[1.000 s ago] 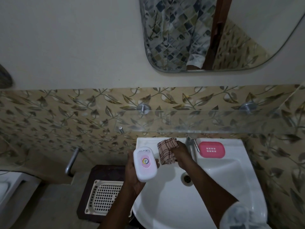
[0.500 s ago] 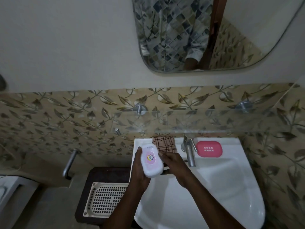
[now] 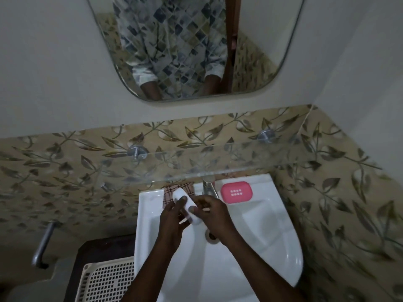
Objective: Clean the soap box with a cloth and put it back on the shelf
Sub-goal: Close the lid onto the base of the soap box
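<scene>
A mirror filled the top of the frame. Below it a clear glass shelf ran across the tiled wall, with nothing that could be made out on it; this looked like the place the box must return to. Under the shelf, at lower centre, sat the white sink, and the work was done over its bowl, probably so drips would fall inside. A perforated basket lay at the lower left.

Both bare hands met above the bowl's rear edge. The left grip cradled the white soap box from below with its thumb laid over the top. The right grip closed round the box's near end, thumb pressed on the lid, so each was holding the box, not the cloth. It seemed they were turning or steadying it.

The checked cloth lay on the sink's rear rim, just behind the box and partly hidden by it, within easy reach. A pink soap dish rested on the rim to the right, beyond the tap.
</scene>
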`<state>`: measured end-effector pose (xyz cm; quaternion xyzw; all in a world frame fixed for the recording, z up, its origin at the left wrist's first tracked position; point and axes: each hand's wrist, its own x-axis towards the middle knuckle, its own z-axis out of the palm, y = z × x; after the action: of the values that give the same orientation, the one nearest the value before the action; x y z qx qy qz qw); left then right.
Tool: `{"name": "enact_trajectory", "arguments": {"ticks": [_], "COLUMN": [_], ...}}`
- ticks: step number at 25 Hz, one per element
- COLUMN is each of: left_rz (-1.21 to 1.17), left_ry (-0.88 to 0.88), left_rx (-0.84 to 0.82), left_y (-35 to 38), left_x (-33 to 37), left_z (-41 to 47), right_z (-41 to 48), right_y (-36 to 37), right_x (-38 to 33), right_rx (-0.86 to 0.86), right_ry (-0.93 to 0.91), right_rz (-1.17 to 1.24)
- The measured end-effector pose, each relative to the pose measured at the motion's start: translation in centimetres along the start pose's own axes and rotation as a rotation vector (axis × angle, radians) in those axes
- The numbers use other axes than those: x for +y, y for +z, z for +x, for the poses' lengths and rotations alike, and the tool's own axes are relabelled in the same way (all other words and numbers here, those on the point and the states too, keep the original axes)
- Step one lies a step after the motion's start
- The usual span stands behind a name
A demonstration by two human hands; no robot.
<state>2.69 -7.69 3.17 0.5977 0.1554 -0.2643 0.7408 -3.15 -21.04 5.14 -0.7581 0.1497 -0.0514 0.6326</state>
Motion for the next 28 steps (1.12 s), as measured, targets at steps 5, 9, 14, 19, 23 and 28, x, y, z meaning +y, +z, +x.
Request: {"name": "enact_trajectory", "arguments": {"ticks": [5, 9, 14, 19, 23, 28], "left_rz": [-0.081, -0.095, -0.123, -0.099, 0.017, 0.118], "left_ry": [-0.02, -0.048, -0.068, -0.037, 0.022, 0.066], "left_rx": [0.008, 0.004, 0.031, -0.051, -0.157, -0.328], "left_y": [0.4, 0.7, 0.3, -0.1, -0.5, 0.3], "left_x": [1.1, 1.2, 0.9, 1.4, 2.1, 2.0], "left_z": [1.2, 1.3, 0.9, 0.2, -1.0, -2.6], "right_z": [3.2, 6.6, 8.4, 4.0, 0.0, -1.3], "right_y": [-5.0, -7.1, -7.7, -9.4, -9.7, -4.9], "right_x": [6.0, 10.3, 11.7, 9.3, 3.7, -2.4], "right_rx": [0.707, 0.668, 0.634, 0.652, 0.329, 0.057], "right_ry": [0.425, 0.71, 0.73, 0.51, 0.173, 0.002], "right_rz": [0.14, 0.236, 0.328, 0.185, 0.191, 0.005]}}
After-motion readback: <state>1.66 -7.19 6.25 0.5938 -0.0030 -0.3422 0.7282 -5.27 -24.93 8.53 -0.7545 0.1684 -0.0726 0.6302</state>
